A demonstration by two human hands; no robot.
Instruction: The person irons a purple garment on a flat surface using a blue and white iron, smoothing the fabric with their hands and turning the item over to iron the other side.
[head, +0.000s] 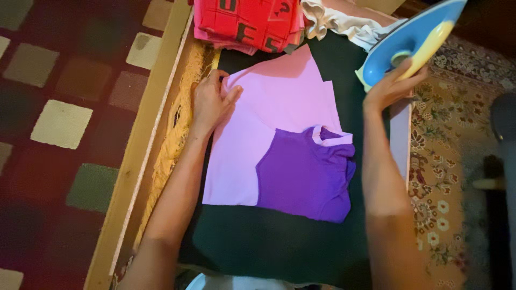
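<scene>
Purple shirt (290, 145) lies folded on dark pad (269, 241). Left hand (210, 102) presses flat on its edge, fingers seemingly spread. Right hand (392, 86) grips raised blue iron (411, 37).

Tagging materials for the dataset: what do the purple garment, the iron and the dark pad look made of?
Purple garment: soft matte knit fabric, likely cotton; it folds flat, with a ribbed collar. Iron, held in the right hand: smooth glossy blue and yellow plastic shell; soleplate hidden. Dark pad: matte cloth or felt, hard to tell. The left hand presses the garment's edge.

Folded lilac-and-purple shirt (279, 145) flat on dark board, blue iron (408, 37) raised, tilted
</scene>
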